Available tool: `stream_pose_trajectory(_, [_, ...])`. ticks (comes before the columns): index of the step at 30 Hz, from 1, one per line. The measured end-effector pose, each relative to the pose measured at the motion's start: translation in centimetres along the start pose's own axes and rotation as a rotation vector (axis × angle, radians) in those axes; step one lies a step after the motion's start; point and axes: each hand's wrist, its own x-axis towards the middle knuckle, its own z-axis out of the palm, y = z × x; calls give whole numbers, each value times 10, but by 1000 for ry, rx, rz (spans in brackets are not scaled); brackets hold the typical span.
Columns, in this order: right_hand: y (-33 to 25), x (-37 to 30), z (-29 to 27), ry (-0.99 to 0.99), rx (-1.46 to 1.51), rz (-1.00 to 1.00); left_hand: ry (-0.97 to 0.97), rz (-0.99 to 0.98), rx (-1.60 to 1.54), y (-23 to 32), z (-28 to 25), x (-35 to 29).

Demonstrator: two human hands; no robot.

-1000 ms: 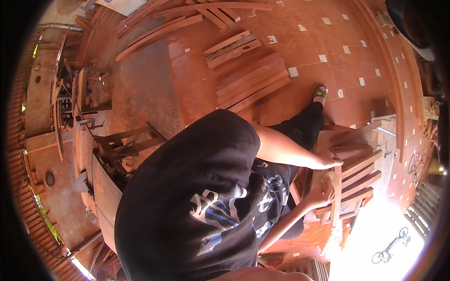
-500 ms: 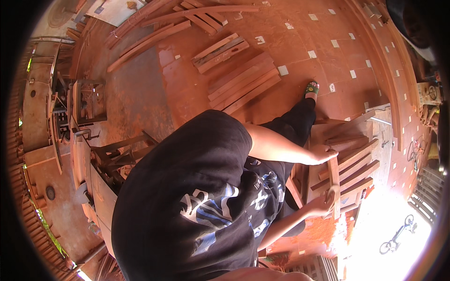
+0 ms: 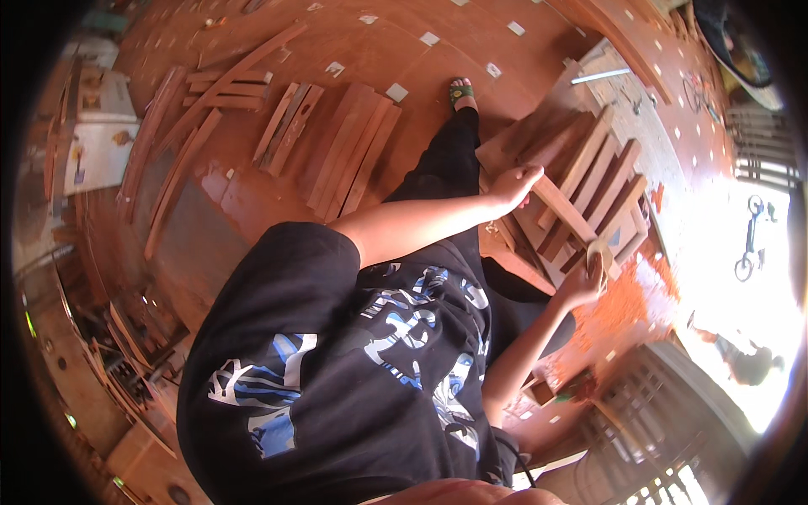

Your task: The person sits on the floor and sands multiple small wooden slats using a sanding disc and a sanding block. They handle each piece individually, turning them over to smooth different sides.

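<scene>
My left hand [image 3: 515,187] is closed around the upper end of a reddish wooden bar [image 3: 562,207], which slants down to the right. Near the bar's lower end, my right hand [image 3: 587,284] pinches a tan, rounded, flat piece [image 3: 598,257]; its exact kind is unclear. That piece lies against the bar and partly hides it. Under and beyond the bar, several similar wooden strips [image 3: 613,187] rest side by side on a low work surface [image 3: 633,108].
A pale straight strip [image 3: 601,77] lies across the far part of the work surface. Orange sawdust [image 3: 623,305] covers the floor to the right. Long planks [image 3: 352,151] lie left of my sandalled foot [image 3: 460,91]. Slatted wooden furniture [image 3: 627,429] stands lower right.
The view has turned, so the scene sits rotated. The bar now slants instead of standing nearly upright in the picture. The tan piece in my right hand now shows clearly.
</scene>
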Motion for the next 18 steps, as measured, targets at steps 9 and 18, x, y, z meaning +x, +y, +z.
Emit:
stream_pose_trajectory(9, [-126,-28,7,-343,280,-295,33,-109,138,-4,-17,13])
stream_pose_trajectory(18, [-17,-4,-13,74,92,90,42,-116,195,-2,-21,5])
